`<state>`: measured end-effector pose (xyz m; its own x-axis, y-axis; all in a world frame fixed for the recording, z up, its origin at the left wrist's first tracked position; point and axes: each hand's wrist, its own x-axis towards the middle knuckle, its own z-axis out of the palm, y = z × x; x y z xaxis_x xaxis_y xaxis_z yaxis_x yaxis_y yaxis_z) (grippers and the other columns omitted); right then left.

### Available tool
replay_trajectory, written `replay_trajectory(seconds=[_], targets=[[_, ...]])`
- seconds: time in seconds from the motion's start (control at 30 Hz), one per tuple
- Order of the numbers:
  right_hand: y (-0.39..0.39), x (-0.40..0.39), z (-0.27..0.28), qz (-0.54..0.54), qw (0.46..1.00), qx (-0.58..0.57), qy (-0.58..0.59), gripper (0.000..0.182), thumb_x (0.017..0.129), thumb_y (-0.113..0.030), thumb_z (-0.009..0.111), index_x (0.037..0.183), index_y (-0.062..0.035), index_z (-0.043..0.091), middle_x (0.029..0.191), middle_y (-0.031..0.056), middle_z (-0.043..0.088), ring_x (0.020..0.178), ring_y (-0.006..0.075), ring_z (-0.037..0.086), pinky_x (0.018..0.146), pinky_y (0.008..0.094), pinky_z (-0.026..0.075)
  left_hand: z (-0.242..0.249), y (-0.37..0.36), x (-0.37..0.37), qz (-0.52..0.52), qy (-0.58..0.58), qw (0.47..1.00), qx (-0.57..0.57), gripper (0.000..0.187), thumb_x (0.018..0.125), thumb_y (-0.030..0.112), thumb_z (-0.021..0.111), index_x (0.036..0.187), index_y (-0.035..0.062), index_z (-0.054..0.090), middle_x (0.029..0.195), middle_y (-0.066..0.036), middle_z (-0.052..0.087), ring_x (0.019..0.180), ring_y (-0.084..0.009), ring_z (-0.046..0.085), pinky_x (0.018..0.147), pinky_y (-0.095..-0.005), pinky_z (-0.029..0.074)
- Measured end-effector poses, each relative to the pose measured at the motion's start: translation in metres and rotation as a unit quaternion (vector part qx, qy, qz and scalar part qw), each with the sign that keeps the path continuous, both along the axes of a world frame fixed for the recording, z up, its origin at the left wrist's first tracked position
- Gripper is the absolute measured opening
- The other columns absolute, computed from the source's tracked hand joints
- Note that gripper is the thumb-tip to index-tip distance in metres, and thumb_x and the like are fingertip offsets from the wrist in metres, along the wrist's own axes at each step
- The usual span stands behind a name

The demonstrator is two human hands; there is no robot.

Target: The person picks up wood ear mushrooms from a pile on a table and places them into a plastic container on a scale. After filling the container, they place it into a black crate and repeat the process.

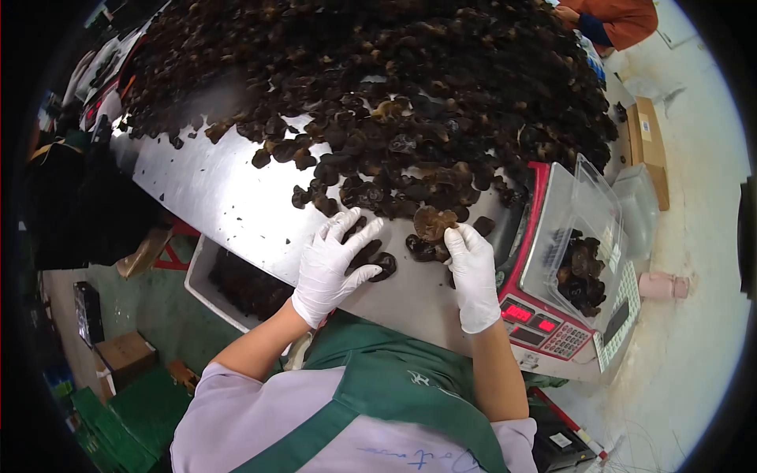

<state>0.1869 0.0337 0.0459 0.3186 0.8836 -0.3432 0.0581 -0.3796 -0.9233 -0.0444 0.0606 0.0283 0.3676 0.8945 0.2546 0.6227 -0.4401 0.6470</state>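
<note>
A brown, ruffled wood ear mushroom [433, 224] is pinched between the thumb and fingers of my white-gloved right hand [475, 276], just above the metal table [206, 189]. Under it lies a darker wood ear [424, 250]. My left hand [335, 264], gloved too, is open over the table with its fingers spread. Its thumb and fingertips reach beside a few dark, shiny wood ears [384, 266], partly covering them. Beyond both hands, a large heap of wood ears [378, 87] spreads across the table.
On the right stands a red digital scale [544, 325] with lit digits, holding a clear plastic container [552, 205] of wood ears. A white bin [206, 272] with dark contents is below the table's left edge. A person in an orange sleeve [627, 22] is at the far right.
</note>
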Motion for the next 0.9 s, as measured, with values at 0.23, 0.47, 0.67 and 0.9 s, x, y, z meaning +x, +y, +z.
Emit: replay_trajectory(seconds=[0.23,0.47,0.67,0.9], targets=[[-0.005,-0.003,0.005,-0.004,0.999,0.003,0.045,0.019,0.103,-0.017,0.06,0.109,-0.0008,0.067,0.089,-0.0058,0.063,0.08,0.0026,0.052,0.073,0.0206,0.045,0.004,0.006,0.012,0.012,-0.051,0.996,0.065,0.044,0.077,0.015,0.082,0.119,0.0138,0.07,0.126,-0.012,0.062,0.113,-0.0357,0.057,0.098,-0.045,0.047],[-0.017,-0.033,0.022,0.163,0.98,0.067,0.087,0.018,0.1,-0.01,0.063,0.116,-0.0025,0.067,0.084,-0.0019,0.063,0.08,0.0051,0.055,0.073,0.023,0.048,0.026,0.005,0.014,-0.091,-0.291,0.915,-0.263,0.029,0.087,-0.002,0.071,0.116,0.0031,0.07,0.102,-0.006,0.067,0.094,-0.0137,0.063,0.085,-0.0253,0.05],[-0.013,-0.008,0.023,0.177,0.95,0.072,-0.247,0.024,0.092,-0.017,0.072,0.114,-0.0102,0.068,0.077,0.0047,0.067,0.066,0.015,0.064,0.063,0.0297,0.052,0.037,-0.004,-0.099,-0.032,-0.034,0.97,-0.238,0.019,0.088,0.02,0.075,0.101,0.0053,0.075,0.093,-0.011,0.072,0.075,-0.0224,0.069,0.072,-0.0317,0.054],[-0.017,-0.048,-0.009,0.296,0.796,0.171,-0.499,0.039,0.082,-0.028,0.076,0.114,-0.0125,0.062,0.074,0.0049,0.063,0.068,0.0229,0.066,0.062,0.037,0.054,0.053,-0.023,-0.12,-0.02,0.128,0.99,-0.05,0.036,0.081,0.029,0.078,0.11,0.0084,0.074,0.097,-0.009,0.073,0.088,-0.0292,0.068,0.078,-0.0371,0.054]])
